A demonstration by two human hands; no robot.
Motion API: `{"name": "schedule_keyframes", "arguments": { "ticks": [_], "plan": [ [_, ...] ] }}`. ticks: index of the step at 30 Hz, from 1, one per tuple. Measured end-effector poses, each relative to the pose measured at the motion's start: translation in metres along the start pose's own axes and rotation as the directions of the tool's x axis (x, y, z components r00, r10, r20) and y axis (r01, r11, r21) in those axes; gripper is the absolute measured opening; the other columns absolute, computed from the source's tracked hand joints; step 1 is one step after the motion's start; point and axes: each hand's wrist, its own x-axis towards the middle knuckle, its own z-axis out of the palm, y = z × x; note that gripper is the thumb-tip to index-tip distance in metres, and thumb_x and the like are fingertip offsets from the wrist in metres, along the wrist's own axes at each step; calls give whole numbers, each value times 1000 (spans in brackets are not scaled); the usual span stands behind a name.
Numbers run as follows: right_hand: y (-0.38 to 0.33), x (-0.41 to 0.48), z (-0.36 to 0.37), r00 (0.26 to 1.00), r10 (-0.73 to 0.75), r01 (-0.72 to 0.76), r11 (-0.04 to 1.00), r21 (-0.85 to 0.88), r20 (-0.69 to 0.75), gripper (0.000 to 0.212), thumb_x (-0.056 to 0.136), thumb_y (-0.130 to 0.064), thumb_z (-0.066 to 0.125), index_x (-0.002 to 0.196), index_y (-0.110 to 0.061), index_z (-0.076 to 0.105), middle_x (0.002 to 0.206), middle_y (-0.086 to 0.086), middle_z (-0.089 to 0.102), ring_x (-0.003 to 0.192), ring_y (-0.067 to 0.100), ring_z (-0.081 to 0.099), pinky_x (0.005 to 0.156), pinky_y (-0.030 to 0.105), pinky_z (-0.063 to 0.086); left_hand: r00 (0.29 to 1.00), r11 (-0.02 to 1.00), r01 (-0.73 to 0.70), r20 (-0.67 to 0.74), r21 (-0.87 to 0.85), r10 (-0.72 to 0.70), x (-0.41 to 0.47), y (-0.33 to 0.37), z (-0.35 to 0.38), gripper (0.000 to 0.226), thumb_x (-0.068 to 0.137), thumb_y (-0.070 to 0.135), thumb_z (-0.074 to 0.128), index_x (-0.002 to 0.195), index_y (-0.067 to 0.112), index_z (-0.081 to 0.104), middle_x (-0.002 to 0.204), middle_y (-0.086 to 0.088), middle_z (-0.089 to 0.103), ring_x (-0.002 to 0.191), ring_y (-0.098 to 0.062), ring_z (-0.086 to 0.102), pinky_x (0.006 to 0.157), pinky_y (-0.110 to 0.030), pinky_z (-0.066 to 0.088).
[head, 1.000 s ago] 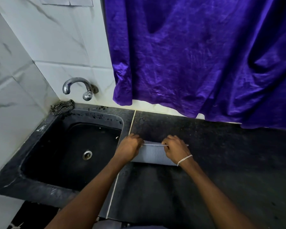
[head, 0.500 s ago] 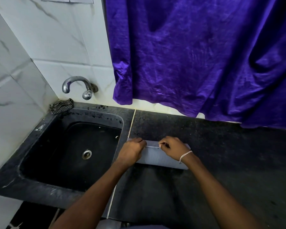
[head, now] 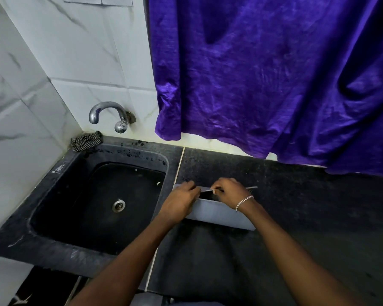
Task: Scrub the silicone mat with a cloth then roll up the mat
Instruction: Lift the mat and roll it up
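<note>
Two hands meet on the silicone mat (head: 219, 215). The fingers (head: 191, 189) of the left hand (head: 180, 204) and those of the right hand (head: 230, 192) are curled and clamped on its thin lifted edge, close together. The grey mat is partly folded, its near flap lying on the black speckled surface (head: 307, 217) just right of the sink (head: 142, 151). A silver bracelet (head: 244, 200) circles the right wrist. White marbled tiles (head: 75, 51) line the corner, and a purple curtain (head: 274, 85) hangs down to the surface's far edge. A metal tap (head: 111, 115) juts from the wall above the sink. The checkered cloth (head: 86, 141) lies bunched on the sink's far left corner, well apart from the hands. The black basin has a round metal drain (head: 118, 205) at its bottom.
</note>
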Motion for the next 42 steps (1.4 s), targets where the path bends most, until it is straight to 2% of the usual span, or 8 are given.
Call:
{"name": "schedule_keyframes", "arguments": {
  "ticks": [6,9,13,27,31,35,38,42],
  "plan": [
    [-2,21,-9,989,47,-70,985,-160,-142,23,92,-22,55,106,-27,73,115,-3,72,112,27,64,93,41,45,990,995,-98,105,17,96,-5,-4,1,15,81,18,58,94,18,64,103,-3,58,95,-25,53,78,-39,47],
    [-3,36,-12,987,91,-113,979,-172,-129,23,93,-21,53,105,-24,72,111,2,74,108,31,65,95,42,44,966,990,-19,254,-141,54,-12,-2,-2,9,82,19,61,87,25,58,95,6,57,83,-17,56,69,-34,49],
    [-8,55,-10,984,140,-160,966,-203,-110,24,95,-18,51,104,-23,72,111,4,73,111,29,64,99,42,38,915,974,61,402,-219,33,-22,1,1,7,80,16,60,82,21,57,88,7,60,82,-14,58,76,-38,53],
    [-13,73,-12,993,119,-118,946,-302,-13,48,98,-17,55,145,-15,48,150,10,48,138,30,44,114,53,28,857,969,97,514,-229,35,-54,6,17,7,85,15,63,82,20,58,88,3,61,86,-18,59,78,-36,52],
    [-11,51,2,994,100,-97,993,-68,52,43,95,-19,64,136,-9,58,139,10,56,122,30,58,98,38,51,847,971,111,530,-213,19,-58,6,23,8,84,15,61,81,20,57,87,1,61,84,-20,60,77,-38,54],
    [-10,2,33,970,86,-122,982,147,229,23,84,-23,78,103,-11,73,101,5,73,94,21,69,83,36,58,838,973,110,546,-204,20,-66,4,32,9,84,14,61,80,22,57,84,4,59,80,-17,58,72,-32,50],
    [-7,-36,60,931,53,-116,981,157,360,17,79,-28,81,90,-17,74,89,-4,74,84,10,69,76,27,57,822,971,131,570,-200,6,-70,3,38,13,83,16,65,79,24,55,84,8,56,79,-13,55,68,-27,41],
    [3,-70,88,932,59,-127,977,171,359,10,80,-23,78,86,-16,76,87,-5,75,83,7,70,69,13,50,800,969,153,600,-193,-7,-75,2,44,17,79,19,70,77,25,54,88,7,57,81,-15,56,69,-26,40]
  ]
}}
